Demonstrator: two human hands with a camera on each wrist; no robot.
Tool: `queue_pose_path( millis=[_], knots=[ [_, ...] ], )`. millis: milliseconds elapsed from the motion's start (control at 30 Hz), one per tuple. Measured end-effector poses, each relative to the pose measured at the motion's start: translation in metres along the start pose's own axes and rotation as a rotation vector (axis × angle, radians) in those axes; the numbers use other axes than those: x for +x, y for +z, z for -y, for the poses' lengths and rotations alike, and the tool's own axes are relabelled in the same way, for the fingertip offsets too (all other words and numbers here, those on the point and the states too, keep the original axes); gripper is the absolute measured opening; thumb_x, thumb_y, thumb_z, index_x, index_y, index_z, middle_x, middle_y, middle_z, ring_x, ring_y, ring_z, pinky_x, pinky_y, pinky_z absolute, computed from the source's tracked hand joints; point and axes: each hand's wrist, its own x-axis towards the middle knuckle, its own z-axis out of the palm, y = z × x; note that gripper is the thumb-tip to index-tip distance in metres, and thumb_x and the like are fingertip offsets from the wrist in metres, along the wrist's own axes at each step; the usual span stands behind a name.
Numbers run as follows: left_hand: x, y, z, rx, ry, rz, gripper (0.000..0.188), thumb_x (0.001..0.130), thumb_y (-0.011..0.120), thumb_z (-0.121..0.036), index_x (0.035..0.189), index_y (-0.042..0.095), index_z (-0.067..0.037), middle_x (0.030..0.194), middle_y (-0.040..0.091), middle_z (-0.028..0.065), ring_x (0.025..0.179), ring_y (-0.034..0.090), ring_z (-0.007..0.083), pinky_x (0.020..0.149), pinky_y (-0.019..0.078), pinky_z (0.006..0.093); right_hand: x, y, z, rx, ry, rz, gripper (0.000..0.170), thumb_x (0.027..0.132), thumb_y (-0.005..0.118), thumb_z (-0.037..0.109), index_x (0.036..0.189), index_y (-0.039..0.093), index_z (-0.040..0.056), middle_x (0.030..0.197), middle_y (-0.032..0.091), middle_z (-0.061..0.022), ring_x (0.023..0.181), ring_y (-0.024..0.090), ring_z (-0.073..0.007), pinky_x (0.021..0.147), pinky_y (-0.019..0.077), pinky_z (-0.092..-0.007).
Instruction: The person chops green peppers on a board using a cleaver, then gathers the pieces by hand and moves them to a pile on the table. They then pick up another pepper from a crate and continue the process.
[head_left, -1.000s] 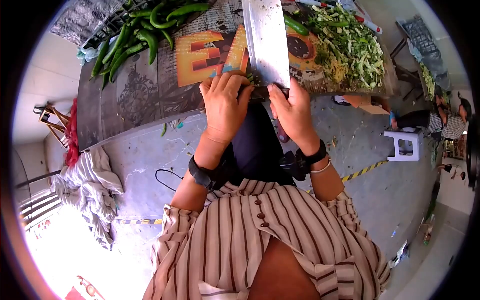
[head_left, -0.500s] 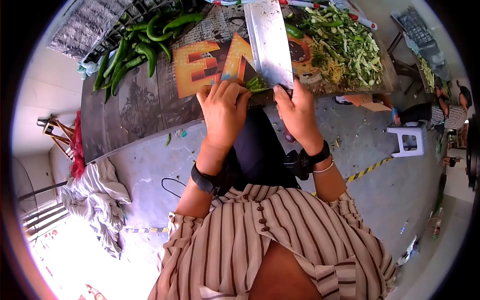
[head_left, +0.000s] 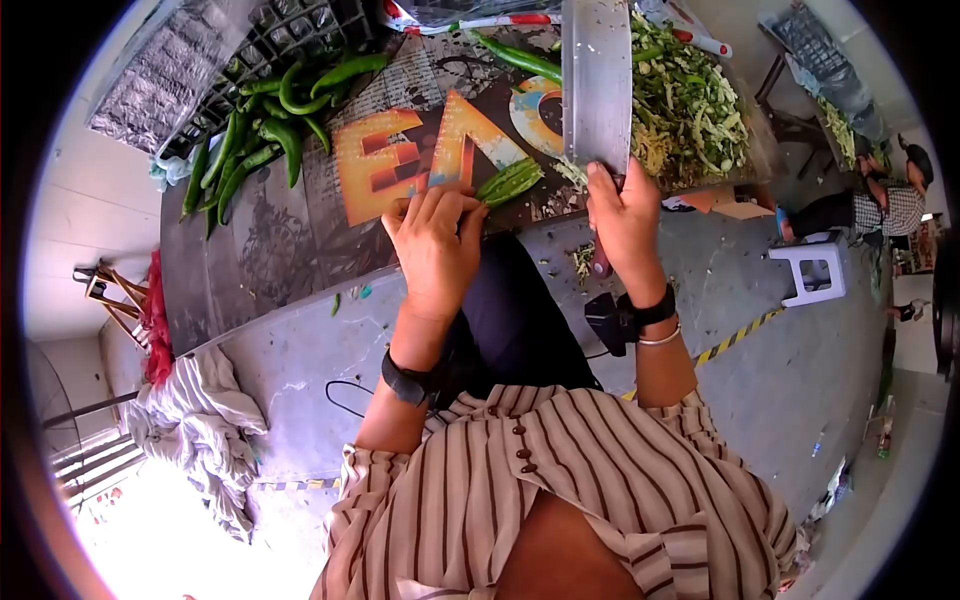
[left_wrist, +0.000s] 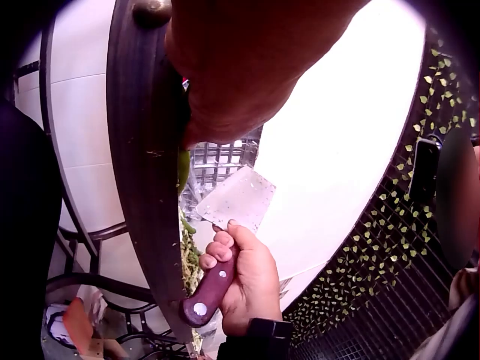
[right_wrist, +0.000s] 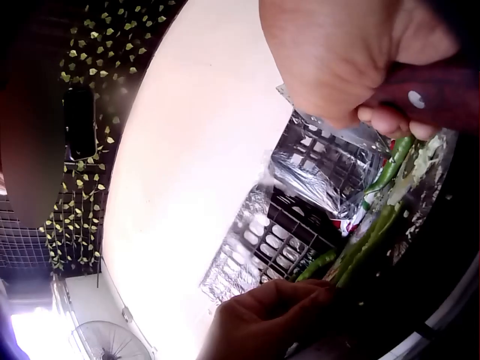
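In the head view my left hand (head_left: 435, 240) pinches one end of a green chilli pepper (head_left: 512, 182) lying at the table's near edge, cut lengthwise into strips. My right hand (head_left: 627, 220) grips a cleaver (head_left: 597, 85), whose wide blade lies over the table beside the chopped pile. Its dark red riveted handle (left_wrist: 212, 289) shows inside the curled fingers in the left wrist view. Pale shreds sit near the blade's heel. A whole long green chilli (head_left: 515, 55) lies farther back, just left of the blade.
Chopped chilli (head_left: 700, 110) is heaped at the table's right end. Whole green chillies (head_left: 265, 130) lie at the left, by a black plastic crate (head_left: 285, 45). A white stool (head_left: 808, 272) and a seated person (head_left: 895, 205) are off to the right.
The cleaver has moved right, away from my left hand, and the cut strips now show between them. My left hand has shifted slightly left and toward me, still pinching the chilli.
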Motion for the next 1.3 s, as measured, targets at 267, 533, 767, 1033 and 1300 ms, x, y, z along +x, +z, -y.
queue_pose_path(
  millis=[267,533,767,1033,1300],
  knots=[
    [0.001,-0.001,-0.001,-0.004,0.004,0.008,0.010,0.079,0.073,-0.009,0.081,0.064,-0.010,0.095,0.069,-0.0014,0.086,0.060,0.0186,0.087,0.0330,0.0346,-0.016,0.021,0.001,0.101,0.021,0.143,0.017,0.093,0.063,0.009,0.087,0.052,-0.0027,0.063,0.056,-0.0140,0.051,0.046,-0.0178,0.051,0.0414,-0.0334],
    [0.007,-0.007,-0.007,0.098,-0.009,0.107,0.020,0.077,0.076,-0.013,0.092,0.062,-0.010,0.094,0.067,-0.0003,0.089,0.061,0.0215,0.089,0.0334,0.0363,-0.006,-0.014,0.003,0.310,0.211,0.012,0.012,0.097,0.059,0.012,0.093,0.054,0.0011,0.065,0.051,0.0014,0.050,0.047,-0.0051,0.044,0.0409,-0.0233],
    [0.020,-0.006,-0.018,0.113,-0.022,0.226,0.064,0.073,0.079,-0.018,0.131,0.053,-0.008,0.109,0.068,0.0066,0.104,0.059,0.0267,0.098,0.0329,0.0419,-0.021,-0.017,0.009,0.324,0.256,0.059,0.012,0.097,0.058,0.011,0.093,0.053,0.0010,0.067,0.051,0.0020,0.049,0.046,-0.0050,0.044,0.0404,-0.0232],
    [0.025,0.003,-0.013,0.064,-0.019,0.245,0.062,0.074,0.075,-0.011,0.133,0.053,-0.009,0.107,0.066,0.0056,0.101,0.058,0.0270,0.093,0.0360,0.0399,-0.026,-0.016,0.008,0.315,0.250,0.073,0.012,0.098,0.057,0.012,0.093,0.054,0.0006,0.066,0.050,0.0014,0.049,0.047,-0.0055,0.044,0.0397,-0.0237],
    [0.024,0.007,-0.010,0.050,0.064,0.170,0.028,0.073,0.071,-0.006,0.100,0.068,-0.013,0.098,0.061,0.0038,0.097,0.057,0.0248,0.087,0.0365,0.0403,-0.031,-0.015,0.002,0.346,0.261,0.093,0.016,0.098,0.058,0.012,0.089,0.051,0.0011,0.066,0.050,0.0009,0.050,0.048,-0.0057,0.045,0.0403,-0.0234]
  ],
)
